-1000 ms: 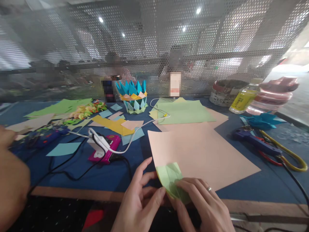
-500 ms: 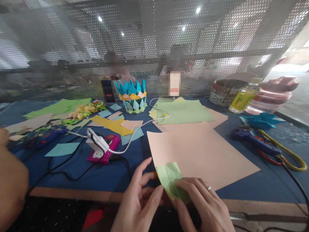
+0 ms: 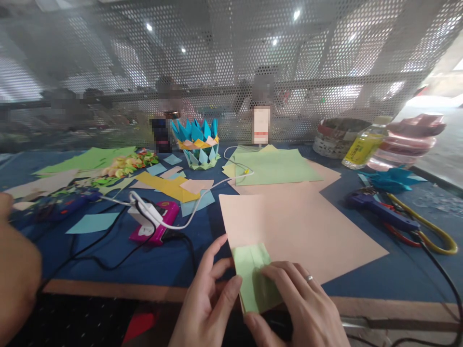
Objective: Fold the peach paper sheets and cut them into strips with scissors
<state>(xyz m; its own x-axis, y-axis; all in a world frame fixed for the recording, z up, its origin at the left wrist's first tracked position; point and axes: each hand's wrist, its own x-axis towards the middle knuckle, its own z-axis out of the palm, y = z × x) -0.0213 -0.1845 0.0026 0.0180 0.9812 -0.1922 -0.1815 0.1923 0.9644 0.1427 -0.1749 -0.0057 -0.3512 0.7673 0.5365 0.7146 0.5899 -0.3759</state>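
Green paper point(image 3: 253, 270), lower centre of the frame, overlaps the pink sheet point(image 3: 307, 224) at its near left; the left hand point(image 3: 208, 301) pinches its left edge, index finger extended; the right hand point(image 3: 300, 303) grips its lower right, fingers close together on top, thumb at the lower edge; a paper basket point(image 3: 198, 144) stands upper centre.

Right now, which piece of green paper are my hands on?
The small green paper at the near edge of the pink sheet, between your left hand and right hand. The larger pale green sheet and bright green sheets lie farther back, untouched.
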